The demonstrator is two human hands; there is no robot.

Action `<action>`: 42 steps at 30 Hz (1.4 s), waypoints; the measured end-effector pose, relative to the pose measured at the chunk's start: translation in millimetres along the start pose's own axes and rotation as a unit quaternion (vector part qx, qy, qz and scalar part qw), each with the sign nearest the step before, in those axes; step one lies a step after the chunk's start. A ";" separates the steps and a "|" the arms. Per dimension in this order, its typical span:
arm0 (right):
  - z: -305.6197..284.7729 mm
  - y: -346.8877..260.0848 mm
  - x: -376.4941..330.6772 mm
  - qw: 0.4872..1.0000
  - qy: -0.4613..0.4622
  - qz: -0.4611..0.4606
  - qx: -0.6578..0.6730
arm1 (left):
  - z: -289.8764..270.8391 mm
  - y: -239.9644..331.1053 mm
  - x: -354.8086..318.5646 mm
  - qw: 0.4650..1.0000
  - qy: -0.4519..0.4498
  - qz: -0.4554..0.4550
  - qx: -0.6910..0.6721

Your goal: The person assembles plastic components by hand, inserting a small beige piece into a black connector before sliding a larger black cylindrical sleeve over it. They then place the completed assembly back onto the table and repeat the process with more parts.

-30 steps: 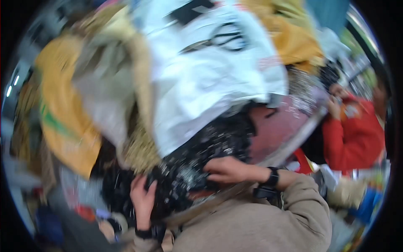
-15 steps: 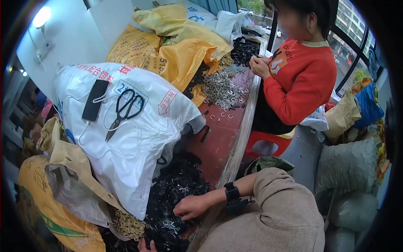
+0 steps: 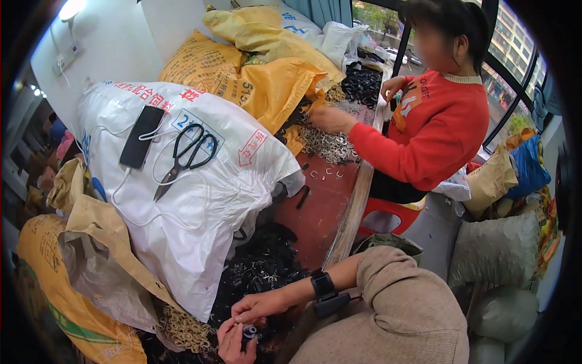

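— Red bench (image 3: 327, 200) carries a big heap of black clips (image 3: 260, 267), mostly unsorted.
— Left hand (image 3: 230, 343) pinches one small black clip (image 3: 249, 331); right hand (image 3: 257, 306) closes fingertips onto it.

White printed sack (image 3: 200, 200) at centre, yellow sacks (image 3: 254, 79) behind, dark phone screen (image 3: 142, 137) lying on it

Pretty cramped workshop corner. White wall (image 3: 115, 36) up at 11 o'clock with a lit lamp (image 3: 71, 7) and a socket strip (image 3: 65, 57) just below it. Dark-framed windows (image 3: 503, 67) run along 1 to 2 o'clock, daylight and buildings outside. Red table (image 3: 321, 200) in the middle, grey floor (image 3: 433, 233) at 3 o'clock, red stool (image 3: 391, 212) beside the table's edge.
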State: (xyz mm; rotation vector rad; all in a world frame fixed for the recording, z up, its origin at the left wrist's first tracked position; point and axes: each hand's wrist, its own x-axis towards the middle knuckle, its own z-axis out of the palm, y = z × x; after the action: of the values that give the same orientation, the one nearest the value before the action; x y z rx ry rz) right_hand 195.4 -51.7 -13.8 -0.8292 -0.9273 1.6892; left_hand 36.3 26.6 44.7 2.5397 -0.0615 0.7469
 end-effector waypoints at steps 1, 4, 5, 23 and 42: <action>-2.5 1.8 -4.1 1.000 0.004 -0.010 0.019 | 5.3 -0.8 -1.1 1.000 0.002 -0.017 -0.023; -2.0 0.9 -18.0 1.000 0.021 -0.006 0.015 | 17.4 0.0 -12.9 0.994 -0.015 -0.071 -0.087; -3.4 -2.5 -24.0 0.999 0.043 -0.005 -0.015 | 21.9 -3.7 -11.7 0.991 -0.034 -0.078 -0.107; 3.3 -13.8 -26.3 0.988 0.147 -0.025 -0.038 | 36.3 -8.7 -27.1 0.502 0.138 -0.496 -0.695; 6.8 -28.0 -26.3 0.982 0.125 0.041 -0.133 | 38.5 -3.0 -29.4 0.474 0.063 -0.525 -0.704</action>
State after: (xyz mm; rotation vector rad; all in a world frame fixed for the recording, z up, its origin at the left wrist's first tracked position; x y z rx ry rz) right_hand 208.8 -72.4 16.5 -1.2435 -0.9649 1.5046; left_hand 31.1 8.6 0.0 0.5412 0.6184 0.0900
